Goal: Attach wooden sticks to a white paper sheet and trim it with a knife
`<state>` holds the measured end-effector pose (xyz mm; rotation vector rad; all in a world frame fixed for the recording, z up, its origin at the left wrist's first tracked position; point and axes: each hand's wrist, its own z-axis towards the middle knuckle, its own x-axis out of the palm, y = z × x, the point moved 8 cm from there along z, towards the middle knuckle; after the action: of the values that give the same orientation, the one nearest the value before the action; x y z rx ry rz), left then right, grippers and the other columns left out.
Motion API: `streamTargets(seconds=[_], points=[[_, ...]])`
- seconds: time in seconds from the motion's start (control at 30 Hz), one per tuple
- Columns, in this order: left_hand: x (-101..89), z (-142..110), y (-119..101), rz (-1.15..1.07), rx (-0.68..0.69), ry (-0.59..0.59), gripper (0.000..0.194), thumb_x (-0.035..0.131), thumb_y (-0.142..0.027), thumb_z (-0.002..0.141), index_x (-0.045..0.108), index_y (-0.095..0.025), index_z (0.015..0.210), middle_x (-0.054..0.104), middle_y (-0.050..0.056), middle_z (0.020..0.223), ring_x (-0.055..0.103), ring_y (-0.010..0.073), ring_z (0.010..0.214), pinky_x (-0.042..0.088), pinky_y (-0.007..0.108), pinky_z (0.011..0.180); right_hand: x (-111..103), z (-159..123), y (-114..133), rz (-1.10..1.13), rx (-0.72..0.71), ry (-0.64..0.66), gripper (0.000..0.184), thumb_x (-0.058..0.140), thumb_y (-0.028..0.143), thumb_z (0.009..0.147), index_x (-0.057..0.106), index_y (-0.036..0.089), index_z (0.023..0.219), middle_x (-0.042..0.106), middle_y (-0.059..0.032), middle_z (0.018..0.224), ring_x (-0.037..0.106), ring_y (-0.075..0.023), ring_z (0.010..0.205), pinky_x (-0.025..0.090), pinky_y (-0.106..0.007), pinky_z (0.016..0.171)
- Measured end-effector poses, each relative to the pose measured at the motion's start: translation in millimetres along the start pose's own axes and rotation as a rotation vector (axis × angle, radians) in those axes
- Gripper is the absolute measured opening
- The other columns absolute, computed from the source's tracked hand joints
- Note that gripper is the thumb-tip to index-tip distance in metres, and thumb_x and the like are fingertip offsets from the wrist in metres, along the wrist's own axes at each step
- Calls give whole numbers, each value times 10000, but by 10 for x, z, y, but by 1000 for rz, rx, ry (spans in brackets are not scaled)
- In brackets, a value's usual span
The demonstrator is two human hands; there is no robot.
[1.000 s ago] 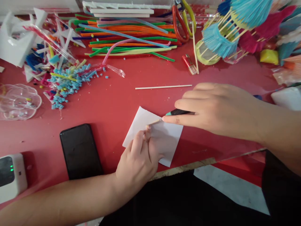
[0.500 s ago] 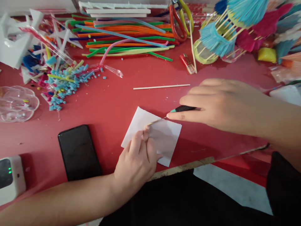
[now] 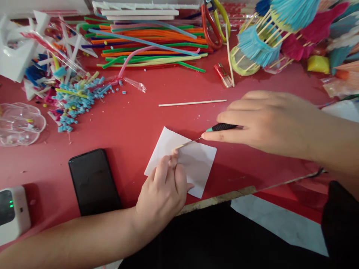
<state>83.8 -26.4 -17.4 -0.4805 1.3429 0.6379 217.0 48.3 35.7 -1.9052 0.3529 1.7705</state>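
Observation:
My right hand (image 3: 260, 123) is closed around a craft knife (image 3: 223, 127) with a black and green grip. Its thin blade points left and meets a short wooden stick (image 3: 181, 145) lying over a white square sheet (image 3: 203, 158). With its fingers drawn together, my left hand (image 3: 165, 186) presses the stick's near end down on the sheet. The fingertips hide part of that end. Beyond the sheet, a second wooden stick (image 3: 192, 103) lies on the red table (image 3: 126, 123).
A black phone (image 3: 95, 183) lies left of my left hand. At the back are colourful pipe cleaners (image 3: 157, 41), pliers (image 3: 210, 28) and a blue-fringed stick model (image 3: 258, 45). Blue cut bits (image 3: 75, 99) are heaped at left, near a clear plastic tray (image 3: 22, 123).
My right hand has shifted slightly to the right with the knife, its blade still at the stick. My left hand stays in place.

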Motion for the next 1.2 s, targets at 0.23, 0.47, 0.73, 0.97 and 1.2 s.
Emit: streamTargets(seconds=[0.23, 0.47, 0.73, 0.97, 1.2], points=[[-13, 7, -5, -24, 3, -15, 441, 602, -419, 943, 669, 5, 1045, 708, 247, 1131, 673, 311, 1073, 604, 360, 871, -31, -37, -20, 0, -5, -39, 391, 402, 135, 1006, 757, 293, 1052, 701, -50, 918, 490, -213, 766, 324, -357, 647], [-7, -3, 1, -14, 1, -17, 471, 576, -431, 958, 656, 12, 1097, 701, 240, 1161, 667, 296, 1098, 592, 347, 897, -21, -61, -42, -23, 7, -27, 378, 419, 160, 1007, 759, 313, 1062, 705, -46, 924, 504, -207, 782, 349, -355, 660], [6, -9, 6, -17, -1, 1, 442, 561, -428, 966, 662, -13, 1078, 691, 243, 1208, 667, 292, 1099, 603, 349, 873, 28, -114, -82, -25, 11, -21, 442, 361, 138, 1012, 754, 325, 1086, 698, -52, 909, 520, -202, 773, 350, -359, 653], [-7, 8, 30, -4, -1, -19, 405, 596, -448, 940, 676, -61, 1026, 669, 213, 1282, 667, 277, 1037, 604, 329, 798, 242, -362, -251, 154, 244, -67, 358, 471, 194, 988, 644, 274, 1291, 684, -56, 991, 605, -185, 830, 454, -324, 712], [-37, 68, 137, -30, -17, 59, 477, 670, -477, 876, 646, -48, 1085, 651, 210, 1300, 638, 290, 940, 592, 392, 814, 509, -514, -230, 229, 456, -176, 331, 457, 145, 965, 683, 182, 1205, 660, -101, 1016, 632, -196, 828, 523, -339, 749]])
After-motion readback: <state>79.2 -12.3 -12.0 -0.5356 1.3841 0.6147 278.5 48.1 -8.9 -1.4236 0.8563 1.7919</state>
